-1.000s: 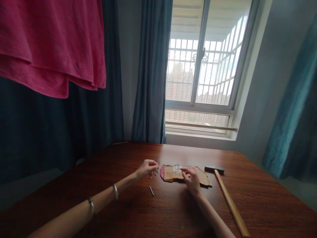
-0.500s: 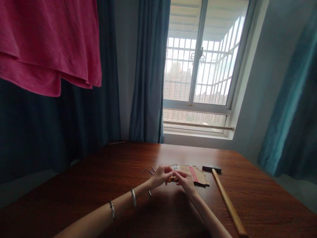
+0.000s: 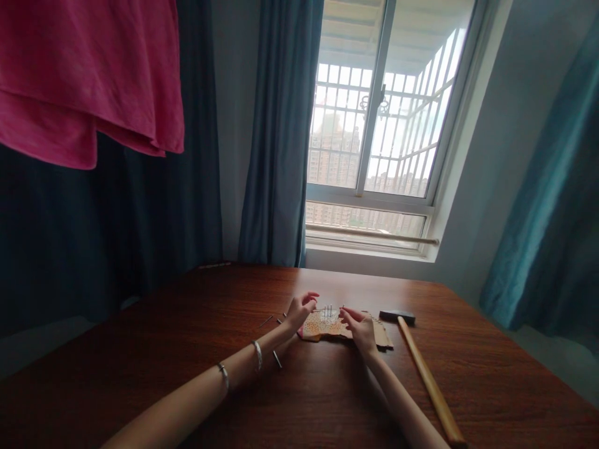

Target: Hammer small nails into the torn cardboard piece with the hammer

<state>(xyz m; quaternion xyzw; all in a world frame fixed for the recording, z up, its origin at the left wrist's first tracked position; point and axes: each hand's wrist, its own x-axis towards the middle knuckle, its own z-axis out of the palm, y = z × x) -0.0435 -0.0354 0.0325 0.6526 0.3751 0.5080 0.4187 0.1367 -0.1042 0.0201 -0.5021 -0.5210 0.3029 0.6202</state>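
Observation:
A flat piece of cardboard [image 3: 322, 325], ragged at the edges and dotted with holes, lies on the table under and between my hands. Several thin nails [image 3: 328, 310] stand upright near its far edge. My left hand [image 3: 299, 310] hovers over the left end of the cardboard, fingers apart and holding nothing that I can see. At the right part of the board my right hand [image 3: 359, 327] pinches a nail [image 3: 344, 306], whose small tip shows above the fingertips. Loose nails [image 3: 277, 359] lie on the wood left of the cardboard, some partly behind my left wrist.
To the right a hammer [image 3: 428, 377] lies with its dark head away from me and its wooden handle towards me. All this rests on a brown wooden table [image 3: 210, 312]. A pink cloth [image 3: 93, 75] hangs at upper left, beside curtains and a barred window.
My hands have come apart from where they met over the cardboard. The left moved left and up with fingers spreading; the right moved slightly right with a nail in its fingertips.

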